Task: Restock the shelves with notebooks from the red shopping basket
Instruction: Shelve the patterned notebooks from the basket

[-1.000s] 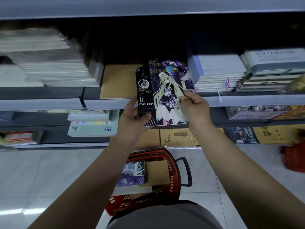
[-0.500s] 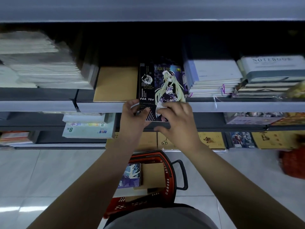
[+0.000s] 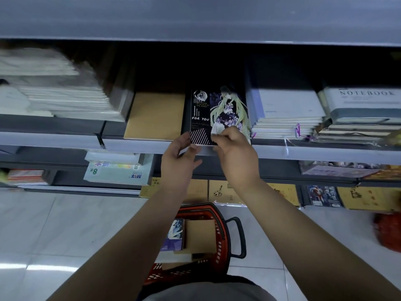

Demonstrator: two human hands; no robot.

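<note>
One dark illustrated notebook lies flat on the shelf, between one brown notebook and one stack of pale notebooks; two hands meet its near edge; the left hand touches it with relaxed fingers; the right hand pinches it. One red basket stands on the floor below, holding at least two more notebooks.

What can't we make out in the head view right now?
- Red basket: near end hidden by the forearms and torso, contents mostly unseen.
- Anime notebook: its front edge covered by the right hand; fine print too small.
- Red object at right edge: blurred, cut off.
</note>
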